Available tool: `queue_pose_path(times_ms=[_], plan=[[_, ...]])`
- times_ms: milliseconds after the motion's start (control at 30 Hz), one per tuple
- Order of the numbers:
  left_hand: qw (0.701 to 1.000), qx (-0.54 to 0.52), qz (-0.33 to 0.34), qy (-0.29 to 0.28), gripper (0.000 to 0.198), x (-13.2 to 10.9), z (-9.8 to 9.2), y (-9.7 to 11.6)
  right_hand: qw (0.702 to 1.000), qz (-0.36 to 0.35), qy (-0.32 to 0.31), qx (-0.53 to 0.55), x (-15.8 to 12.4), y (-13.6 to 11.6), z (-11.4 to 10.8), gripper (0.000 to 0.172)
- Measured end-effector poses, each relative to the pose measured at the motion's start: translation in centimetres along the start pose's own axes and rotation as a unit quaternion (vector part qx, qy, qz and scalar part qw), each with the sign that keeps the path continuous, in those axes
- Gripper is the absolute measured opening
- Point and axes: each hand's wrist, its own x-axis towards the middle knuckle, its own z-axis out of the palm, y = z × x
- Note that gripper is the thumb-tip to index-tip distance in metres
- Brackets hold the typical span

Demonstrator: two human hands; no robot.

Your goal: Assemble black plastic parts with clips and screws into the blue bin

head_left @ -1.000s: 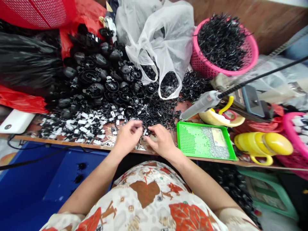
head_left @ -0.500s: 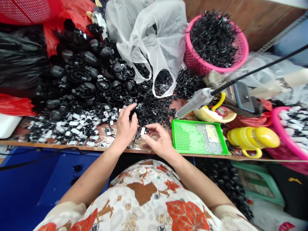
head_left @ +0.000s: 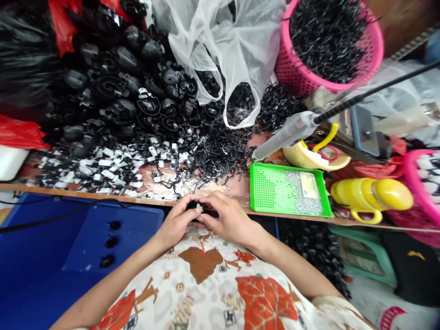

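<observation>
Close to my body, at the table's front edge, both hands meet around one small work piece. My left hand [head_left: 178, 223] pinches a black plastic part [head_left: 192, 204], mostly hidden by the fingers. Pressed against it from the other side is my right hand [head_left: 227, 216], its thumb and fingers closed on a small white piece [head_left: 198, 206] at the black part. How the two pieces fit together cannot be made out. Beyond the hands lie white-and-black plastic pieces [head_left: 113, 164] in a heap and thin black plastic pieces [head_left: 223, 153].
Black rounded housings [head_left: 117, 87] pile up at the back left. A green tray [head_left: 271, 208] of tiny clear parts sits right, beside an electric screwdriver [head_left: 285, 133] and yellow bottle [head_left: 371, 192]. A pink basket [head_left: 285, 59] stands behind; a blue bin [head_left: 37, 256] is below left.
Both hands have drawn back from the heaps toward my body and come together, bringing the black part and the white piece into contact. The camera view has shifted slightly.
</observation>
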Motion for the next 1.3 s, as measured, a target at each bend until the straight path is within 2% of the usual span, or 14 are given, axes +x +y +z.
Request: queue_pose_path(times_ms=[100,333,533,600,667,733,800,867,933,1000,1067,1100,1167,1300], plan=[[1.000,0.018,0.008,0.018,0.032,-0.1,-0.2,-0.7,1.000,-0.002,0.005,0.010,-0.3,0.2,0.7,0.035],[0.986,-0.011,0.122,0.112,0.040,0.2,0.7,-2.4,0.994,0.014,0.101,0.033,0.0,0.2,1.8,0.029],[0.993,0.055,0.094,0.037,0.032,0.5,-1.0,-0.2,0.999,-0.024,0.005,0.021,0.5,0.7,-0.3,0.036],[0.994,0.039,0.092,0.042,0.035,0.8,-1.7,0.2,0.999,0.027,0.033,-0.025,0.7,1.4,-1.5,0.028],[0.990,0.016,0.115,0.076,0.036,1.1,-2.0,0.4,0.982,0.110,0.060,-0.142,1.1,2.2,-2.4,0.017],[0.986,-0.009,0.131,0.107,0.038,1.5,-1.8,0.5,0.953,0.173,0.039,-0.247,1.5,3.0,-2.6,0.011],[0.987,-0.025,0.123,0.105,0.041,1.9,-1.3,0.8,0.942,0.196,0.018,-0.271,1.9,3.5,-2.6,0.008],[0.991,-0.025,0.100,0.084,0.046,2.1,-0.6,1.1,0.958,0.178,0.058,-0.215,2.4,3.5,-2.5,0.007],[0.994,-0.016,0.085,0.072,0.048,2.3,0.1,1.3,0.975,0.142,0.134,-0.102,2.9,3.0,-2.4,0.016],[0.994,-0.009,0.083,0.070,0.047,2.5,0.6,1.3,0.975,0.116,0.189,0.029,3.3,2.1,-2.2,0.017],[0.993,-0.008,0.093,0.072,0.045,2.8,0.9,1.3,0.969,0.103,0.182,0.129,3.5,1.2,-1.6,0.008],[0.992,-0.007,0.101,0.074,0.043,2.8,1.0,1.3,0.969,0.097,0.163,0.155,3.4,0.9,-1.1,0.013],[0.990,-0.006,0.115,0.080,0.039,2.9,1.0,1.3,0.975,0.084,0.127,0.164,3.1,0.7,-0.2,0.024],[0.991,-0.031,0.114,0.069,0.032,2.6,0.7,1.2,0.981,0.055,0.123,0.142,2.0,0.7,1.1,0.026]])
